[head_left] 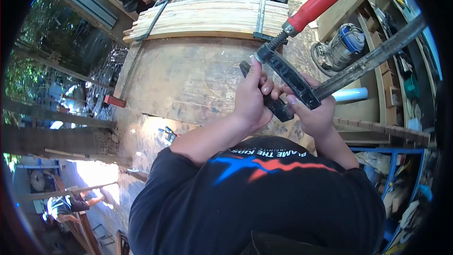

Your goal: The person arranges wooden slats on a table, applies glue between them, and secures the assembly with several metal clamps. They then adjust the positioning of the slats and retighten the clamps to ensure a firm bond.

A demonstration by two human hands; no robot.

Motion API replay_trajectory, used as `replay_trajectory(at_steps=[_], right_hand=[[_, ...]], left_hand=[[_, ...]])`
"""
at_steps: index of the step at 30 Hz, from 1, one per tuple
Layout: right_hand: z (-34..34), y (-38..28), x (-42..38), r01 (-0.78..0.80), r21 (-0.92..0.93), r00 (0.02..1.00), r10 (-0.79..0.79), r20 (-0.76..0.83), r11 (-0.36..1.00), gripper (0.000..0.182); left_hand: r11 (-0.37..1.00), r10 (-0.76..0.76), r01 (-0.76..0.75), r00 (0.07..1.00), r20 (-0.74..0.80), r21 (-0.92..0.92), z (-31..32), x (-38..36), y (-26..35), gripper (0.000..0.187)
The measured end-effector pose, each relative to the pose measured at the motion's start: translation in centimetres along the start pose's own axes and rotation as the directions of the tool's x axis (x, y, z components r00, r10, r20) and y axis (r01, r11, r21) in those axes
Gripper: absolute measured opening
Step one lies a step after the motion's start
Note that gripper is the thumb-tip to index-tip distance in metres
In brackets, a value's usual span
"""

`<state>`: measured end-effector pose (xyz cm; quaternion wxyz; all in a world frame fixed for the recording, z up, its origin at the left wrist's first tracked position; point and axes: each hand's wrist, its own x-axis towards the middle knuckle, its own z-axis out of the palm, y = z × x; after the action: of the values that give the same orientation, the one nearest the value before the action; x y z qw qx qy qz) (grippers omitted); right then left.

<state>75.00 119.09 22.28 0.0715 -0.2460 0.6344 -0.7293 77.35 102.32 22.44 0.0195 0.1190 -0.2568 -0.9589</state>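
Bar clamp (289, 75) gripped in both hands above the workbench (179, 80).
Head view: the left hand (250, 95) curls around its black end, thumb at the screw tip (257, 57); the right hand (317, 113) closes around it beside the bar (373, 61).

A broad wooden table (181, 82), its top stained and scratched, fills the middle and stretches to the far end. Along the left, the workshop stands open to daylight, with green foliage (45, 16) outside and a thick dark beam (56, 142) in front. Strong sun makes a white patch (96, 170) at near left, beside greyish floor (123, 191). On the right, a blue-and-silver vacuum cleaner (347, 43) stands near crowded wooden shelving (386, 99); nearer, a blue-framed rack (394, 151) holds a jumble of items.
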Motion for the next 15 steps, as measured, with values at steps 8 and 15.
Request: replay_trajectory(at_steps=[8, 15], right_hand=[[-11.7, -1.6, 7.0, 0.358, 0.211, 0.894, -0.399, 0.204, 0.91, 0.052], [-16.0, -4.4, 10.7, 0.316, 0.406, 0.818, -0.463, 0.342, 0.858, 0.048]], left_hand=[[0.925, 0.376, -0.38, 0.906, 0.193, -0.021, 8.9, 5.7, -6.8, 0.061], [0.712, 0.661, -0.692, 0.718, 0.218, 0.117, 14.2, 5.8, -9.3, 0.039]])
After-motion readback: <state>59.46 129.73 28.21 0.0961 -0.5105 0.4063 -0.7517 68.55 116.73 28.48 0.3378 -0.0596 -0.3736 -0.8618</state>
